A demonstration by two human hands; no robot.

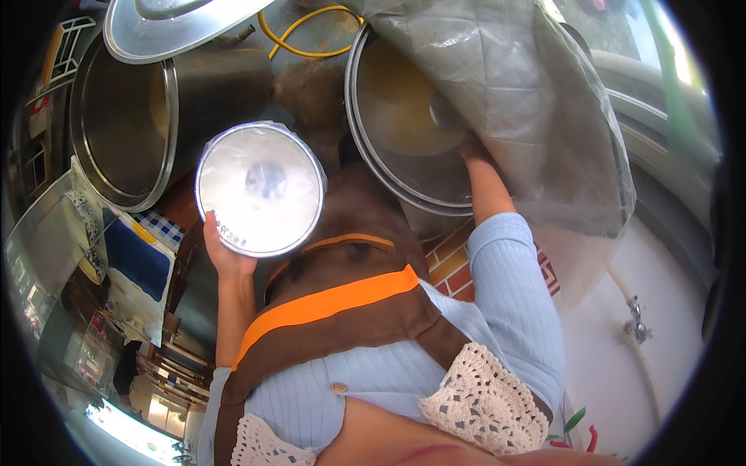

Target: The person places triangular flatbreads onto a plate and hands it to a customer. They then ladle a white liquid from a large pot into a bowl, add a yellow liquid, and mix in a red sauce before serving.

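My left hand (232,247) grips a round bowl (256,204) by its near left rim, with the thumb up over the edge. Clear plastic film wraps the bowl's rim, and glare whitens its inside. On the right, my right hand (474,150) reaches into a large metal pot (373,166). Its fingers are mostly hidden under a grey quilted plastic cover (495,76) that drapes over the pot's right side. Close to those fingers shows a round, shiny metal piece (445,112), perhaps a ladle's bowl. Yellowish contents (402,110) lie blurred inside the pot.
Another large metal pot (170,140) stands open on the left, below a shiny round metal lid (175,35). A yellow hose (309,53) curls between the pots. A metal tap (639,326) is on the white surface at right. Cloths (137,256) hang at left.
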